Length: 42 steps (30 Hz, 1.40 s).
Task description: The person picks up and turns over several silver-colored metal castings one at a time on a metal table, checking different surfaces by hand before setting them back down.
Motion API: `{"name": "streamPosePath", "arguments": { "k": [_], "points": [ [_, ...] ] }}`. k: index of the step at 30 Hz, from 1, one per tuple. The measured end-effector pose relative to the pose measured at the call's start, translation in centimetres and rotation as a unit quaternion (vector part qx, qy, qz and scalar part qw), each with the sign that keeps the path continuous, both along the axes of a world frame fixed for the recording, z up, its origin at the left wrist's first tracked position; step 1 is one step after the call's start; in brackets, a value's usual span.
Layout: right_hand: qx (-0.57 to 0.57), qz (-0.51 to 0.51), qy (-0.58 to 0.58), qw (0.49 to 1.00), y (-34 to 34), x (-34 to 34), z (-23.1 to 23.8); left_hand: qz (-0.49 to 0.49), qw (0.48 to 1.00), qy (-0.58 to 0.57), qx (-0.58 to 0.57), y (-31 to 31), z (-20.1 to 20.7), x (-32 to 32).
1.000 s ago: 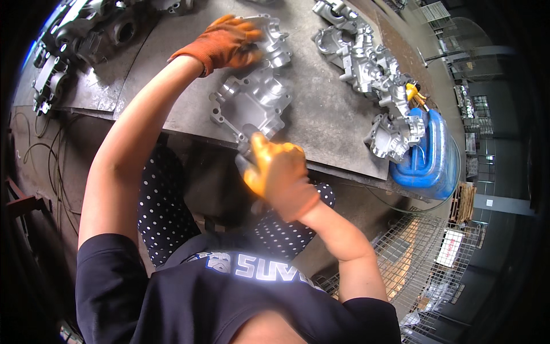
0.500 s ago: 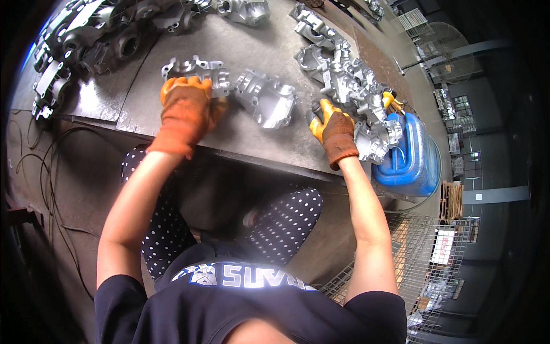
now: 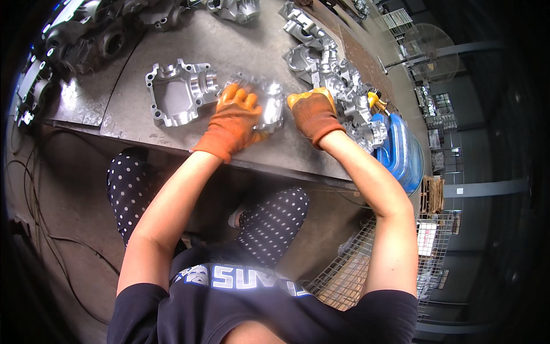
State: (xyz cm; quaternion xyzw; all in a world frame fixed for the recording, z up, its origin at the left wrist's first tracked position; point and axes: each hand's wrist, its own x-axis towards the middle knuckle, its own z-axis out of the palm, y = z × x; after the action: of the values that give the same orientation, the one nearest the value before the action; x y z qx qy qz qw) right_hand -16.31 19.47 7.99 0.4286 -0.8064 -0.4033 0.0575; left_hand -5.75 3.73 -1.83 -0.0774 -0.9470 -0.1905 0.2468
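Both my hands wear orange-brown gloves with yellow-orange fingers. My left hand point(image 3: 235, 117) is closed on the left side of a silver metal casting point(image 3: 272, 106), which lies on the metal-topped table and is partly covered by the glove. At that casting's right side, my right hand point(image 3: 313, 113) has its fingers curled in. Whatever it may hold is hidden by the glove. A second silver casting point(image 3: 198, 86), with a wide rectangular opening, rests on the table left of my left hand, untouched.
A row of silver castings point(image 3: 348, 80) runs along the right. More castings point(image 3: 91, 43) are heaped at the far left. A blue plastic container point(image 3: 401, 152) stands by the table's right end, with a yellow-handled thing point(image 3: 375, 100) near it. A wire mesh cage point(image 3: 349, 261) is lower right.
My left hand has left the left casting and moved right onto the other one. My right hand has moved left toward that casting, its fingers now curled. The view has shifted slightly.
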Motion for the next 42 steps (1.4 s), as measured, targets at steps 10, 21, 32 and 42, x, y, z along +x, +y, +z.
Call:
{"name": "streamPosePath", "arguments": {
  "k": [10, 21, 32, 42],
  "points": [
    [0.049, -0.091, -0.069, 0.992, -0.5, 2.6, 0.7, -0.001, 0.997, -0.013, 0.071, 0.6, -0.5, 0.1],
    [-0.519, -0.334, -0.365, 0.697, 3.6, 4.3, -4.8, 0.111, 0.970, -0.057, 0.210, 4.5, 0.8, -0.3],
    [-0.588, -0.356, -0.382, 0.617, 2.4, -1.9, -6.0, -0.011, 0.982, -0.141, -0.124, -16.2, 5.8, -2.4],
    [-0.561, -0.279, -0.351, 0.696, 1.3, -6.2, -9.0, -0.045, 0.986, -0.101, 0.124, -10.5, 0.4, -0.1]
  ]
}}
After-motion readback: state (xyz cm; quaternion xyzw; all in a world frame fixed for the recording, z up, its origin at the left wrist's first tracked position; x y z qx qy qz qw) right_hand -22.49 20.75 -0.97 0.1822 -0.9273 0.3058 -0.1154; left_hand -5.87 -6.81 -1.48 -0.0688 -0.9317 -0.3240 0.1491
